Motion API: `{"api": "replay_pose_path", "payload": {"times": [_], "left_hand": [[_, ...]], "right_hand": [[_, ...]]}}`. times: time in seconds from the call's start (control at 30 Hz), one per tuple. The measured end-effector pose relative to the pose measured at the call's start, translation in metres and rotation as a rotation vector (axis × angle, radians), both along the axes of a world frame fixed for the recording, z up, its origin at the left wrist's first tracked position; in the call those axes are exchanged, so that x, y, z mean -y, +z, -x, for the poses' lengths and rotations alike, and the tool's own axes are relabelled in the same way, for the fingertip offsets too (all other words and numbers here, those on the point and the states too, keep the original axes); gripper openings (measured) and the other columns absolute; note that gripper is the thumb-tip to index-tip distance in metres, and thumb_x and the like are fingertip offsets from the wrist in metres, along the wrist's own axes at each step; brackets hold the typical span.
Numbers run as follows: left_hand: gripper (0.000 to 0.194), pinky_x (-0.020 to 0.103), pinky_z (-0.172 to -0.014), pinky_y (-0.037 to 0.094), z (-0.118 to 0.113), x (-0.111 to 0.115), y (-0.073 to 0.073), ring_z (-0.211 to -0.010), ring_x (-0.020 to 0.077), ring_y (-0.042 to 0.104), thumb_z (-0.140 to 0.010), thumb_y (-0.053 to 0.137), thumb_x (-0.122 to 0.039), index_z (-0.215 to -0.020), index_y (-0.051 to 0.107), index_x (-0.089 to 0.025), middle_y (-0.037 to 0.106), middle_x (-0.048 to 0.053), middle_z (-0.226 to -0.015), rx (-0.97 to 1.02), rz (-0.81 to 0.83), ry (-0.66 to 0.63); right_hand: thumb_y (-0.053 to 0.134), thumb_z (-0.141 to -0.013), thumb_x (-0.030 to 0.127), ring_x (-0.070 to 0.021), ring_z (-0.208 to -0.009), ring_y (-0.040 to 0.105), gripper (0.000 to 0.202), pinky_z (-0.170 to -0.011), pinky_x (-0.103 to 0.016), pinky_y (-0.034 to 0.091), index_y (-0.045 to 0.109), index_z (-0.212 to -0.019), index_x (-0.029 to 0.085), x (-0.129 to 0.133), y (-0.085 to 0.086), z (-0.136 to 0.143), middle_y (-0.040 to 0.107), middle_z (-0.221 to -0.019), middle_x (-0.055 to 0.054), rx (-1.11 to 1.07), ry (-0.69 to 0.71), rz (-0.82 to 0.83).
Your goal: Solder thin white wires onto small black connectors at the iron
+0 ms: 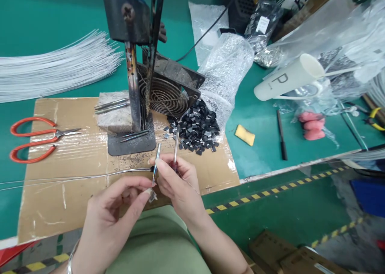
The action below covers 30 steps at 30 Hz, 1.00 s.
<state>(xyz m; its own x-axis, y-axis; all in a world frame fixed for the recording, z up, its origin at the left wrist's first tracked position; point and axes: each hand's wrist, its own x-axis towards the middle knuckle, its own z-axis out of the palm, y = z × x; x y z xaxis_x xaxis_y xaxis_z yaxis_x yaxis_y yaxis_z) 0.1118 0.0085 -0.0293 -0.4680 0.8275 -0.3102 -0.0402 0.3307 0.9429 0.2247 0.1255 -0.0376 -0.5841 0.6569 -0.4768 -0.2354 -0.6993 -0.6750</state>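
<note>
Surface: smooth, green, covered by flat brown cardboard under shiny tape.
Chips: black, small, flat, heaped at 1 o'clock from the hands.
Scissors: looped orange handles, at 10 o'clock.
Left hand: small piece pinched between thumb and finger.
Right hand: slim rod and red-handled tool gripped.
Small piece: greyish, uneven-edged, below the rod's lower end.

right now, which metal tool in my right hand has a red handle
The tool nearer the black pieces; the silver rod beside it shows no red.
</note>
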Motion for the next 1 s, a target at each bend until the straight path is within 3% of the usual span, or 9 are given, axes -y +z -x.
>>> {"api": "replay_pose_path", "payload": {"times": [0.23, 0.47, 0.73, 1.0], "left_hand": [[0.011, 0.014, -0.047, 0.039, -0.001, 0.0, 0.0, -0.053, 0.0093, 0.048, -0.096, 0.074, -0.034, -0.104, 0.079, -0.031, 0.061, -0.003, -0.066, -0.018, -0.017, 0.011], [0.008, 0.015, -0.044, 0.039, 0.002, -0.01, 0.012, -0.051, 0.0103, 0.051, -0.089, 0.076, -0.028, -0.095, 0.081, -0.025, 0.065, -0.001, -0.062, -0.017, -0.005, 0.023], [0.009, 0.014, -0.046, 0.036, -0.001, -0.004, 0.001, -0.049, 0.0077, 0.045, -0.094, 0.075, -0.028, -0.101, 0.08, -0.029, 0.059, -0.005, -0.062, 0.003, -0.025, 0.02], [0.008, 0.016, -0.044, 0.038, 0.002, -0.01, 0.008, -0.048, 0.0091, 0.047, -0.091, 0.076, -0.028, -0.097, 0.08, -0.025, 0.062, -0.003, -0.062, 0.006, -0.01, -0.008]], "right_hand": [[0.084, -0.089, 0.044, -0.003, -0.046, 0.016, 0.026, -0.041, -0.017, 0.014, 0.077, -0.087, 0.019, 0.0, -0.002, 0.0, 0.03, -0.051, 0.012, -0.022, 0.008, -0.004], [0.088, -0.085, 0.043, -0.0027, -0.045, 0.02, 0.03, -0.04, -0.017, 0.016, 0.071, -0.085, 0.018, -0.001, -0.001, 0.002, 0.035, -0.052, 0.013, 0.021, -0.022, -0.017], [0.089, -0.083, 0.04, -0.0028, -0.046, 0.021, 0.033, -0.04, -0.017, 0.019, 0.064, -0.081, 0.019, -0.002, 0.002, 0.007, 0.038, -0.055, 0.012, 0.026, -0.034, -0.021], [0.093, -0.078, 0.045, -0.0027, -0.046, 0.023, 0.04, -0.041, -0.017, 0.021, 0.062, -0.08, 0.019, -0.003, 0.007, 0.008, 0.041, -0.056, 0.012, 0.054, -0.025, 0.016]]}}
